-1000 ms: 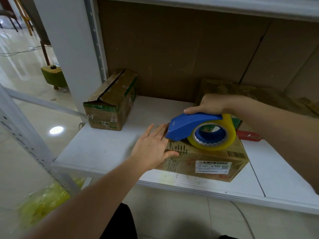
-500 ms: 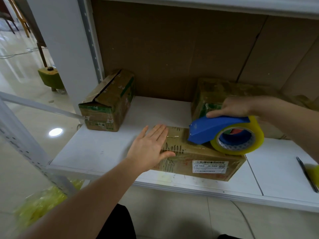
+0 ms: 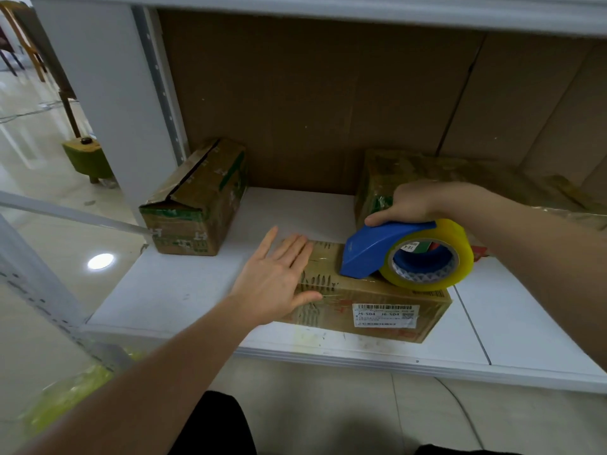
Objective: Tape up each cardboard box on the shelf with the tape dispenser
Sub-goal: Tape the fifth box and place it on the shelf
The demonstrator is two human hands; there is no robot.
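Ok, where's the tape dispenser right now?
In the head view, right of centre: the right hand grips the tape dispenser on top of the front box, near its right end.

A flat brown cardboard box with a white barcode label (image 3: 368,300) lay near the white shelf's (image 3: 184,290) front edge. A blue tape dispenser carrying a yellowish tape roll (image 3: 407,254) rested on its top. Two more worn brown boxes, one left (image 3: 197,198) and one right (image 3: 427,172), stood farther back.
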